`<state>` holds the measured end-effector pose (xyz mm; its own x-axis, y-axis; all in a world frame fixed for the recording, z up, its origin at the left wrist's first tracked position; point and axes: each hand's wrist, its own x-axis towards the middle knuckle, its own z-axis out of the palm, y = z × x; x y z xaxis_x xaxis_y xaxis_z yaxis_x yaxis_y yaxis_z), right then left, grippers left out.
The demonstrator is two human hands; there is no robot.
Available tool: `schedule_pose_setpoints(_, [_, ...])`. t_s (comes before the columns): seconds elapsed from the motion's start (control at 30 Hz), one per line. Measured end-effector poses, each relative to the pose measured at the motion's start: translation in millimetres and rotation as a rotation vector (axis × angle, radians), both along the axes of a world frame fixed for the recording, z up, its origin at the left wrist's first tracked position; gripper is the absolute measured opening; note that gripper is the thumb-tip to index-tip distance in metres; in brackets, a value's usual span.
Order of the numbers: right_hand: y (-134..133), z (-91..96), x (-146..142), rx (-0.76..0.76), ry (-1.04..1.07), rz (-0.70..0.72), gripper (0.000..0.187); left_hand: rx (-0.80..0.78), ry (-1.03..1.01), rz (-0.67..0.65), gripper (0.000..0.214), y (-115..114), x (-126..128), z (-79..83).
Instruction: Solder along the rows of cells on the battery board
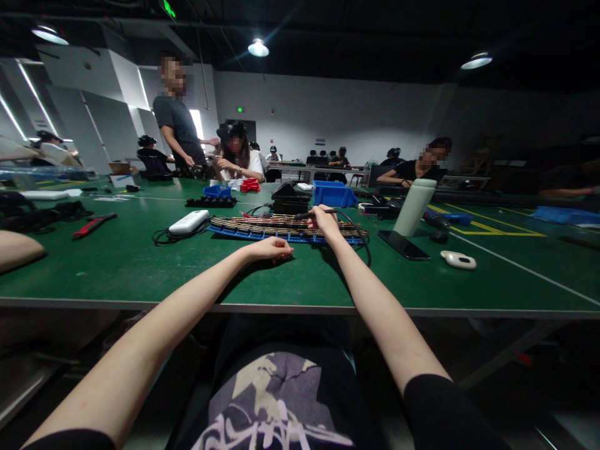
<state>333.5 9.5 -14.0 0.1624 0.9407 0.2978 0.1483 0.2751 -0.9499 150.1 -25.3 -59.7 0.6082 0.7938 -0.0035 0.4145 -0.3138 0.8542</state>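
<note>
My right hand is closed around a black pen-shaped soldering iron, whose tip points left. Its black cable loops from the hand to the right and down onto the table. Beneath that hand lies a long blue rack carrying rows of thin copper-coloured strips. My left hand rests on the table by the rack's front edge, fingers curled in. Whatever those fingers pinch, if anything, is too small to make out.
On the green table a white power bank lies to the left, past it red-handled pliers. A bottle, a phone and a small cream device are on the right. Blue bins stand behind; people sit beyond.
</note>
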Motion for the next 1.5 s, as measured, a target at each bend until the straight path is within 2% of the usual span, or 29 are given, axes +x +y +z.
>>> schedule_pose_setpoints(0.47, [-2.7, 2.3, -1.4, -0.026, 0.032, 0.000, 0.013, -0.004, -0.002, 0.004, 0.049, 0.2, -0.2, -0.6])
schedule_pose_setpoints(1.1, [1.5, -3.5, -1.0, 0.127, 0.022, 0.033, 0.013, -0.012, -0.032, 0.007, 0.048, 1.3, 0.5, -1.7])
schedule_pose_setpoints(1.5, [-1.4, 1.8, -1.2, 0.029, 0.055, 0.011, 0.014, -0.007, -0.012, 0.006, 0.052, 2.2, 0.4, -2.3])
